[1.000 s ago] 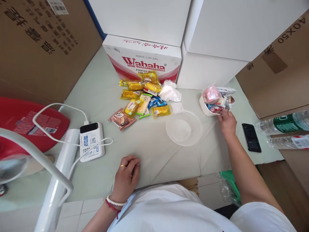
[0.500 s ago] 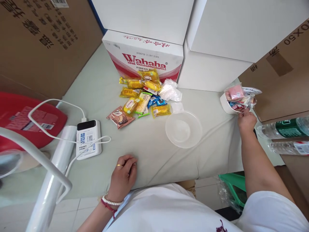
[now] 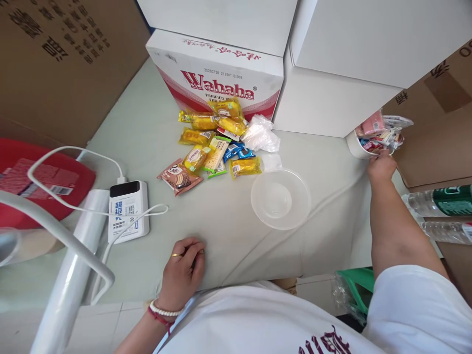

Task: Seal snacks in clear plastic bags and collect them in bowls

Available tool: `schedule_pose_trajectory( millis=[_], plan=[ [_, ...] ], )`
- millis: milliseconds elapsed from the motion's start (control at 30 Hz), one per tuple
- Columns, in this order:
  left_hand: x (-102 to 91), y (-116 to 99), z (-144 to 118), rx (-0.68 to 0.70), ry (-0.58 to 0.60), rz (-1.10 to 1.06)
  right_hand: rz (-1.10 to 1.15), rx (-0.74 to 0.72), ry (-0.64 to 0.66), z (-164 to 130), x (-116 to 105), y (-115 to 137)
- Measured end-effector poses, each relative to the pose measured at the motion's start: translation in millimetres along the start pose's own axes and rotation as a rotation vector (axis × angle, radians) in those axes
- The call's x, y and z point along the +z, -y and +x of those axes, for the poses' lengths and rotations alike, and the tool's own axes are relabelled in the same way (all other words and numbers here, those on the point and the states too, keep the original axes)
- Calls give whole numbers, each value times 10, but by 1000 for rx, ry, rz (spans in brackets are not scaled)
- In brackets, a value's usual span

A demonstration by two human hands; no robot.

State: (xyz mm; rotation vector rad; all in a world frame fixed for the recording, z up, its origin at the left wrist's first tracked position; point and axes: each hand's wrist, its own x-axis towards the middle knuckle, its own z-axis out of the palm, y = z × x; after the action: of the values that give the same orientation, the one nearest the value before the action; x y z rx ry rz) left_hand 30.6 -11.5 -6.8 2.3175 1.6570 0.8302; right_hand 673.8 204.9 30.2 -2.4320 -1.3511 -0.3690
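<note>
Head view, looking down over a pale green cloth-covered table [image 3: 228, 226]. The person's right hand [image 3: 381, 166] reaches far out to the right edge of the table and touches the near rim of a small white bowl filled with wrapped sweets [image 3: 359, 147]. The fingers curl against the bowl's rim, but whether they grip it or only press on it cannot be told, since the back of the hand hides them. The white bowl sits at the table's far right corner, just in front of a brown cardboard box [image 3: 435, 113] and beside a stack of plain white boxes [image 3: 332, 98].

The left hand [image 3: 182, 268] rests on the near edge of the table, fingers loosely curled under, holding nothing. A gold ring shows on 1 finger, and beaded bracelets circle the wrist.

Between the 2 hands stands an empty clear plastic bowl [image 3: 280, 199]. Behind it lies a loose pile of snack packets in yellow, green, blue and brown wrappers [image 3: 210, 142], in front of a red and white carton printed Wahaha [image 3: 217, 78]. A crumpled clear plastic bag [image 3: 260, 137] lies at the pile's right.

To the left, a white power bank with a white cable [image 3: 127, 211] lies on the cloth beside a roll of clear film [image 3: 73, 285]. 2 plastic water bottles [image 3: 446, 206] lie at the far right.
</note>
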Motion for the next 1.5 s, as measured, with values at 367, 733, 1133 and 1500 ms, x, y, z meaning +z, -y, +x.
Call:
schedule_pose_trajectory(
  millis=[367,733,1133,1500],
  plan=[
    [-27,-19,8,-24,1,-80,477,-838,461,-2165,-1202,1158],
    [-4,0,-38,-51,-5,-156,196,-523,220,-1500,-566,1177],
    [-22,15,-57,-85,-12,-245,274,-476,140,-1630,-555,2254],
    [-168,2,-59,-322,20,-567,978,-26,529,-1688,-133,2513]
  ],
)
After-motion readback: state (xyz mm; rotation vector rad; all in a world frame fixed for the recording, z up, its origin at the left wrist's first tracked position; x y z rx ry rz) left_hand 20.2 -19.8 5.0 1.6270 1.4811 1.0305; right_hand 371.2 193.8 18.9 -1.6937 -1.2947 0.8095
